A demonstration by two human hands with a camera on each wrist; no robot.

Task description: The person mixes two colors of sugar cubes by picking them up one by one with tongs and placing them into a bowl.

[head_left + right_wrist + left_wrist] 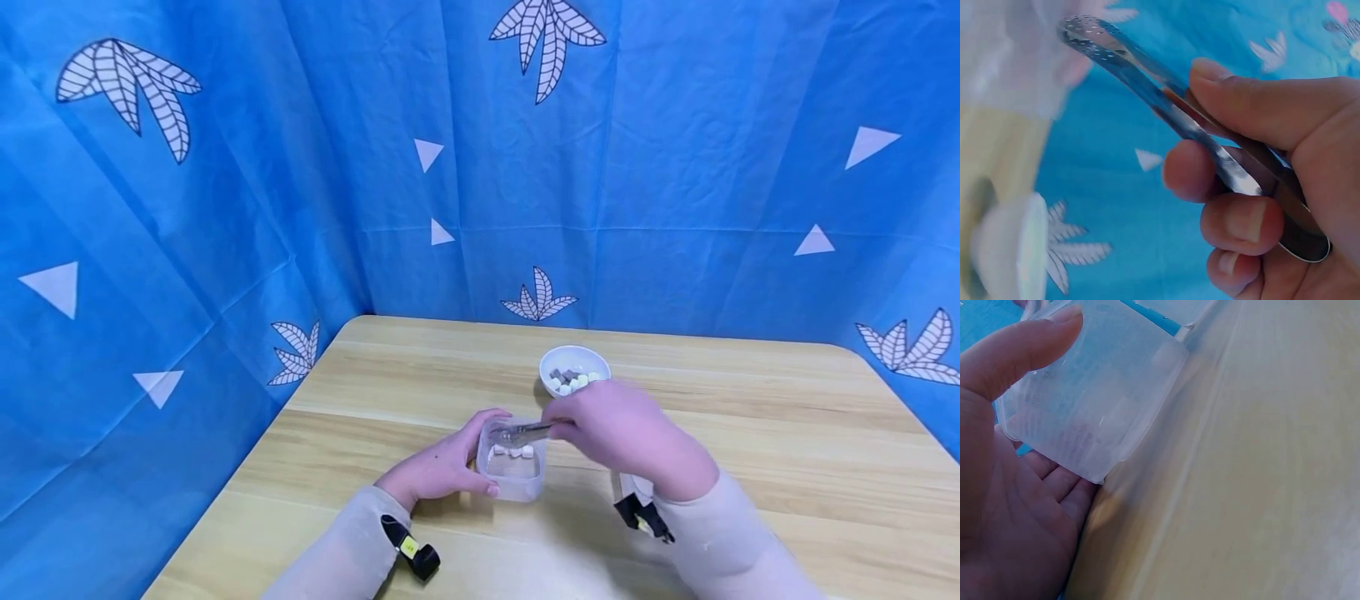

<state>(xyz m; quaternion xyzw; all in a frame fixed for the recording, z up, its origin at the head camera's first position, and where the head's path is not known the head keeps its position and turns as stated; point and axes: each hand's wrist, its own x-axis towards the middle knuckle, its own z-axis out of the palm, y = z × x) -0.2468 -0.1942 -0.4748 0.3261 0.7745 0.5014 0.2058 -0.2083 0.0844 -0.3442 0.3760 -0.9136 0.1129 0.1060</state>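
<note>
My left hand (444, 467) grips a translucent square plastic container (517, 489) on the table. In the left wrist view the thumb lies along one wall, with the other fingers round the far side. A few whitish cubes (514, 452) lie inside it. My right hand (618, 429) holds metal tongs (1166, 109) between thumb and fingers. Their perforated tips are close together over the container, with no cube visible between them. Beyond the right hand stands a white bowl (549, 364) holding several white and greyish-brown cubes (570, 380).
The wooden table (750, 417) extends to both sides of the hands. A blue patterned curtain (675, 167) hangs behind it and along the left. Each wrist carries a strapped black device, such as the left one (411, 550).
</note>
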